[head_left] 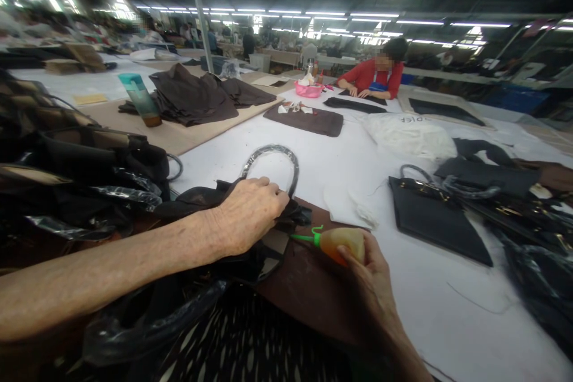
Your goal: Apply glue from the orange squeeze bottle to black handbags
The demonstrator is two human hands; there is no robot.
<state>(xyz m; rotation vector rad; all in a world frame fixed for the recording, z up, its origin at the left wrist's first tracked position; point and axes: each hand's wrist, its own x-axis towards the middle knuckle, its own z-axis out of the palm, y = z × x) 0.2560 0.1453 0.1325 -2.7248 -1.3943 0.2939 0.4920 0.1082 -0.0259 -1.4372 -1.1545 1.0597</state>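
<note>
My left hand (pixel 257 215) is closed on the upper edge of a black handbag (pixel 203 196), its fingertips hidden behind the material. The bag's arched handle (pixel 272 149), wrapped in clear plastic, rises beyond my knuckles. In my right hand (pixel 375 265) is a squeeze bottle (pixel 344 243) of amber liquid, tilted nearly flat. Its thin green nozzle points left at the bag's edge, and I cannot tell whether it touches. Under the bag and the bottle lies a dark brown sheet (pixel 308 292).
Several black bags (pixel 89 173) are piled at the left. A finished-looking black bag (pixel 439 218) lies right on the white table (pixel 403 310). Farther back are a teal-lidded bottle (pixel 138 98), brown fabric (pixel 192 95), a pink basket (pixel 308 91) and a person in red (pixel 376 74).
</note>
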